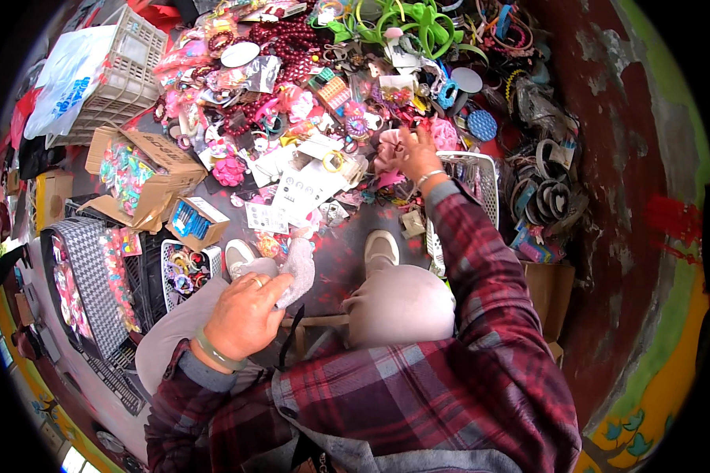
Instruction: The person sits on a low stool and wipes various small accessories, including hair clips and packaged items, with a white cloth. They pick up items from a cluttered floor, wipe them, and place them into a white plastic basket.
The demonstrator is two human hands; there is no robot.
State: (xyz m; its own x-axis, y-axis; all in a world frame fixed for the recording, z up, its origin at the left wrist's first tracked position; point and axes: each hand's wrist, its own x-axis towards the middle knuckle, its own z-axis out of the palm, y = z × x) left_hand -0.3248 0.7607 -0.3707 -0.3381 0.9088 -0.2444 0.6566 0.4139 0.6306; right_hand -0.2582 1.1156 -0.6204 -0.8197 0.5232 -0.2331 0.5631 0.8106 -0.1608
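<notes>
My left hand (pixel 243 317), over my left knee, is closed round a light grey fuzzy cloth piece (pixel 299 272) that stands up past the fingers. What shape it has inside the grip is hidden. My right hand (pixel 418 159) reaches forward to the near right side of a big heap of hair accessories (pixel 292 118). Its fingers bend against a dusty-pink fabric piece (pixel 387 151) and appear to pinch it. A bright pink ruffled piece (pixel 444 134) lies just right of those fingers. White printed cards (pixel 312 185) lie to the left of that hand.
A white plastic basket (pixel 491 189) stands beside my right forearm. Headbands (pixel 548 197) are stacked against the dark red wall. On the left are an open cardboard box (pixel 162 169), a small box of blue packets (pixel 199 221), a small white basket (pixel 168 276) and a large crate (pixel 130 63).
</notes>
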